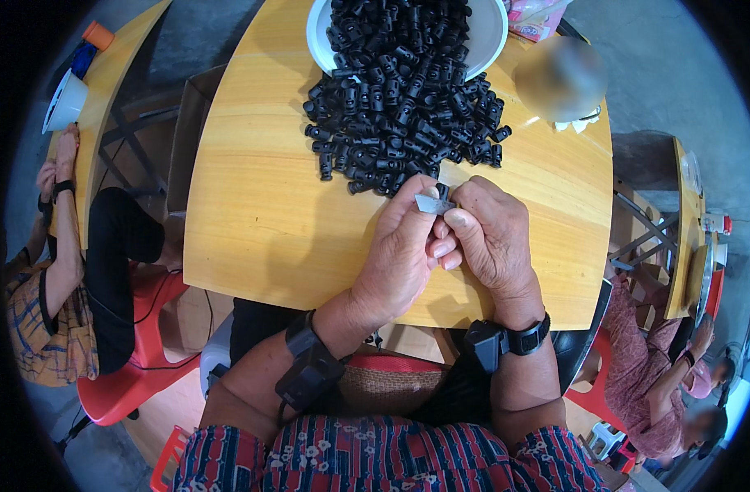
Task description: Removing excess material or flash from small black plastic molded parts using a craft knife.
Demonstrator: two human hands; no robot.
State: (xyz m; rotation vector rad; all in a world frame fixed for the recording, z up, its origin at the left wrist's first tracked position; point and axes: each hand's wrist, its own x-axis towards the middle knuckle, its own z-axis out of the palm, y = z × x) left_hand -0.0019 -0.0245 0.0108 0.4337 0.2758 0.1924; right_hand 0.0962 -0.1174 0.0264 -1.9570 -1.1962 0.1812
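Note:
Close together over the table's near half, my two hands meet at a small black cord lock [443, 191]. My left hand [399, 250] has its thumb and fingers closed around the cord lock, which is mostly hidden. Between thumb and bent fingers, my right hand [494, 234] grips a short pointed metal blade [428, 204]. Its tip points left, across my left thumb and against the cord lock. Just beyond my fingertips lies a heap of black cord locks [399, 115], spilling out of a white basin [495, 41] tipped toward me.
The wooden table [260, 164] has curved-looking edges. A blurred round object [559, 78] stands at its far right, near a pink package [535, 18]. People sit at other tables on both sides; a white bowl [66, 102] is on the left one. A red chair [141, 348] stands left.

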